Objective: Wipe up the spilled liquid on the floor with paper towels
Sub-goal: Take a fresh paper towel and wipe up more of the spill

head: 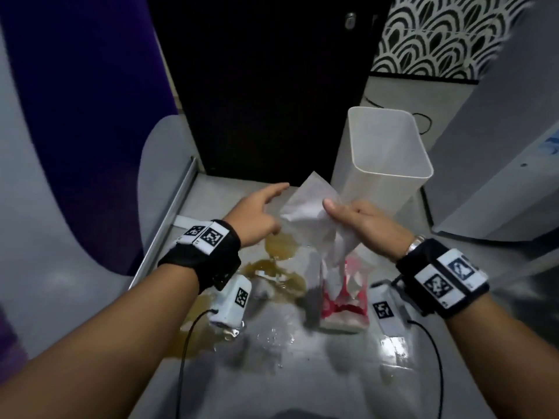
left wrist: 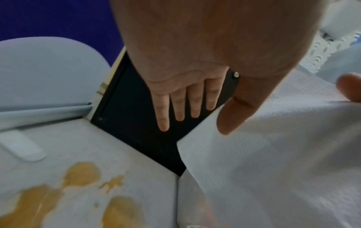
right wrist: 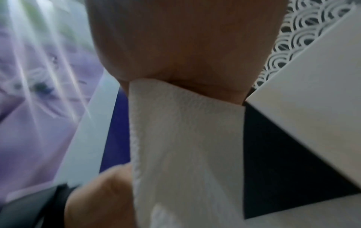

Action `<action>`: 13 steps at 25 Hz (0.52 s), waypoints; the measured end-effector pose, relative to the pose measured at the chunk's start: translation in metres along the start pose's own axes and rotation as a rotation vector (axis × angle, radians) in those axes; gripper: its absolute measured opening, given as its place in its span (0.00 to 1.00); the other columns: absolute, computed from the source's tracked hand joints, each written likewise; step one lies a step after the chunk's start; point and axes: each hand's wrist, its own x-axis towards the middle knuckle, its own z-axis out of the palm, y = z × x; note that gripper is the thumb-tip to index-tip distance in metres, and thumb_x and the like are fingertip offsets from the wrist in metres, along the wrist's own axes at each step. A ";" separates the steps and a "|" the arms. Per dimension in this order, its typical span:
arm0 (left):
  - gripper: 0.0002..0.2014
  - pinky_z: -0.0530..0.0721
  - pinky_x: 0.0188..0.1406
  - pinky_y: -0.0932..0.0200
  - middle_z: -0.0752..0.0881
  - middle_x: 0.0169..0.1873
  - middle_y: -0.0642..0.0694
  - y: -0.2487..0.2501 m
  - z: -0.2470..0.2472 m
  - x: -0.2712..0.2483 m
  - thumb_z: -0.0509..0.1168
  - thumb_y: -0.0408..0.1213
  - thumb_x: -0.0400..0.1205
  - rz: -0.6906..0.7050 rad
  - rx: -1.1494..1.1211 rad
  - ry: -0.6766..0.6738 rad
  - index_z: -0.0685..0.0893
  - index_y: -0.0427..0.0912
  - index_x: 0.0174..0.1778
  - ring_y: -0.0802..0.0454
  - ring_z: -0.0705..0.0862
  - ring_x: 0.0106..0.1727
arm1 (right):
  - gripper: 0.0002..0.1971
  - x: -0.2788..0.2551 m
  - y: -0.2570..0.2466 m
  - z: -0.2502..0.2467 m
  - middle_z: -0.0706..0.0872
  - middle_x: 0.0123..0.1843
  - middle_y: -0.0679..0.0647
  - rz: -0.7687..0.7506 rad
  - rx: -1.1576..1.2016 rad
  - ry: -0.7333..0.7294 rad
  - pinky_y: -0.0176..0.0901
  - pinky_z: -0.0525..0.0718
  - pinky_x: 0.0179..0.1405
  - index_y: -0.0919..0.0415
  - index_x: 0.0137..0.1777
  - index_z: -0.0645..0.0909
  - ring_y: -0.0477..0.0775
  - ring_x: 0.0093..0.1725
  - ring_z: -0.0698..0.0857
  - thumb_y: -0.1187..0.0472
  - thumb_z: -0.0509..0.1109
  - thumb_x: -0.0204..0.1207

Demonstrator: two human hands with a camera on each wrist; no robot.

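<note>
The right hand [head: 363, 223] pinches a paper towel [head: 308, 213] above the spill [head: 281, 261], ready to wipe, while the left hand [head: 257, 216] hovers with fingers spread beside it.

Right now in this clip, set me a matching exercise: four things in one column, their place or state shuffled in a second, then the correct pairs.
Column one:
1. white paper towel sheet
2. yellow-brown spilled liquid
3. translucent white plastic bin
4. left hand

Column two:
A. stands upright on the floor, beyond the right hand
B. fingers straight, holding nothing
C. pooled on the grey floor
D. pinched in the right hand, above the red-and-white towel pack

Pairs: 1-D, 2-C, 3-A, 4-B
</note>
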 end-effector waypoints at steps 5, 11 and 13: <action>0.20 0.86 0.44 0.61 0.90 0.47 0.45 -0.010 -0.025 -0.040 0.69 0.21 0.71 -0.104 -0.291 0.026 0.86 0.36 0.59 0.49 0.88 0.48 | 0.38 0.037 -0.025 0.031 0.89 0.51 0.75 0.048 0.307 -0.288 0.53 0.84 0.56 0.77 0.50 0.87 0.66 0.47 0.88 0.33 0.70 0.74; 0.10 0.87 0.53 0.49 0.92 0.48 0.38 -0.055 -0.074 -0.079 0.71 0.23 0.75 -0.274 -0.426 0.170 0.89 0.34 0.51 0.41 0.90 0.48 | 0.42 0.066 0.020 0.103 0.80 0.64 0.71 0.213 0.771 -0.339 0.56 0.79 0.55 0.61 0.68 0.82 0.67 0.55 0.81 0.24 0.62 0.73; 0.10 0.86 0.59 0.44 0.92 0.50 0.38 -0.077 -0.087 -0.094 0.71 0.25 0.76 -0.319 -0.499 0.229 0.88 0.34 0.53 0.39 0.90 0.52 | 0.42 0.059 0.045 0.137 0.80 0.66 0.70 0.365 1.003 -0.411 0.55 0.84 0.52 0.61 0.71 0.80 0.65 0.57 0.85 0.24 0.63 0.73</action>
